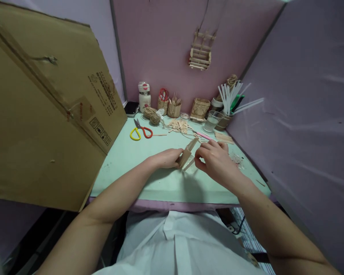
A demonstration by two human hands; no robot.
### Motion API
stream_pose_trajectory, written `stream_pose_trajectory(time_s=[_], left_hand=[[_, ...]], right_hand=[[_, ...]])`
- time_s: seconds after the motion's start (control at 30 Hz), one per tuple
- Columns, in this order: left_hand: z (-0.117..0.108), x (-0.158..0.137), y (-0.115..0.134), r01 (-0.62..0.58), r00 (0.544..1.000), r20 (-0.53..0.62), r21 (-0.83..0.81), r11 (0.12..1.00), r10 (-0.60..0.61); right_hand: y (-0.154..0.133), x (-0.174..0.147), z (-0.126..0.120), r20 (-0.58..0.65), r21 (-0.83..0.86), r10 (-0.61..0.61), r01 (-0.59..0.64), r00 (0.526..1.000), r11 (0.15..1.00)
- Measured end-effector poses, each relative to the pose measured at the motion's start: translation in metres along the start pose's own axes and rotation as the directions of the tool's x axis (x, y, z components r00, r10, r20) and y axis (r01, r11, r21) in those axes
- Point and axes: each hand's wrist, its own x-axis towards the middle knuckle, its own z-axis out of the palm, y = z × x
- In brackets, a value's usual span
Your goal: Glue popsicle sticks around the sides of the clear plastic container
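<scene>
Cardboard (54,99) stands at the left side of the bench (117,168). Scissors (137,124) with 2 handle loops, 1 yellow and 1 red, lie to its right. Twine (154,119) sits behind the scissors. The left hand (169,158) grips a small wooden piece (185,157) at its left side, near the bench's front. Loose flat sticks (179,125) lie behind this piece. The right hand (213,158) pinches a thin pale strip (189,164) beside the piece; whether the 2 are joined cannot be told. Clear cup (211,123) and white straws (226,94) stand at the right rear.
</scene>
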Motion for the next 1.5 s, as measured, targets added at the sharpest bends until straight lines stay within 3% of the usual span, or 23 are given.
stream_pose_trajectory(time_s=[0.77, 1.5], left_hand=[[0.001, 0.002, 0.003, 0.026, 0.999, -0.024, -0.042, 0.999, -0.027], [0.004, 0.004, 0.001, 0.008, 0.998, -0.062, 0.025, 1.000, -0.007]], right_hand=[[0.004, 0.007, 0.014, 0.048, -0.033, 0.041, -0.040, 0.998, 0.999], [0.004, 0.006, 0.023, -0.045, -0.058, 0.094, -0.097, 0.995, 0.994]])
